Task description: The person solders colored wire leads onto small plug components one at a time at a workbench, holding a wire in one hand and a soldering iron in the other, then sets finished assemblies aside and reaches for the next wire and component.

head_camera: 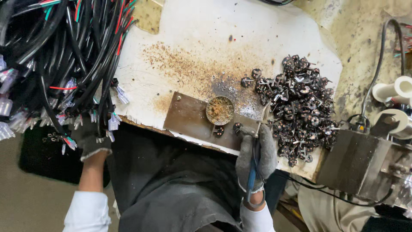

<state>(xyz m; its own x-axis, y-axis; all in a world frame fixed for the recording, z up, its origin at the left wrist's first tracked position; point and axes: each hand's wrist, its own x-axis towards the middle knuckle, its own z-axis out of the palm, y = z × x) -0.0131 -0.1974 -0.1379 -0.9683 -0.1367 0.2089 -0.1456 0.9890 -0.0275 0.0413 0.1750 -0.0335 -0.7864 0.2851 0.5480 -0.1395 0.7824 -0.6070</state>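
White, scorched and rust-speckled, the bench board (206, 38) lies in front of me with a brown metal plate (189, 118) at its near edge. On that plate sits a small round tin (219, 110) filled with brownish crumbs, and just beside it, toward me, lie two small black plug inserts (219, 130). My right hand (256, 155), in a grey glove, is closed around a blue-handled soldering iron (253, 169) whose thin metal tip points up past the tin's right side; the tip itself is too fine for me to say whether it touches anything. Right of that hand a big heap of black plug inserts (300, 103) with shiny prongs spreads across the board. My left hand (89, 139), also gloved, is down at the board's left edge, curled among a thick bundle of black cables (64, 56) with red and green cores and clear plastic ends; it seems to grip some of them, though the wires hide the fingers. At far right stand a grey metal box (352, 163) and white spools (395, 92).
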